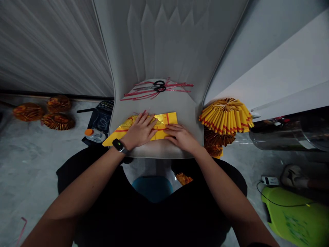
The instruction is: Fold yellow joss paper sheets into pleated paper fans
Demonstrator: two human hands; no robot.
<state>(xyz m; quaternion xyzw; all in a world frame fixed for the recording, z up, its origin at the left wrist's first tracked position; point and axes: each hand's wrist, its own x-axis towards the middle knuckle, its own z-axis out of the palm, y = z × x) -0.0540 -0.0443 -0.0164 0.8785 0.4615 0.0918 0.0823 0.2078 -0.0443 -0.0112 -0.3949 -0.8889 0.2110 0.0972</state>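
Yellow paper (pixel 161 134), by front edge of chair seat (pixel 164 150): my left hand (pixel 141 130) spread flat on it, my right hand (pixel 182 136) at its right end, pinching unclear; even pressure should keep creases straight.

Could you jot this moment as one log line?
left hand: spread over yellow paper | right hand: at paper's right end | scissors: among red strips, on chair beyond paper

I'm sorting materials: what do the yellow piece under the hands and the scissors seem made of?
Yellow piece: probably matte, crisp-edged paper; shiny gold patches suggest foil. Scissors: uniformly black handles look like smooth plastic; thin grey blades, likely metal.
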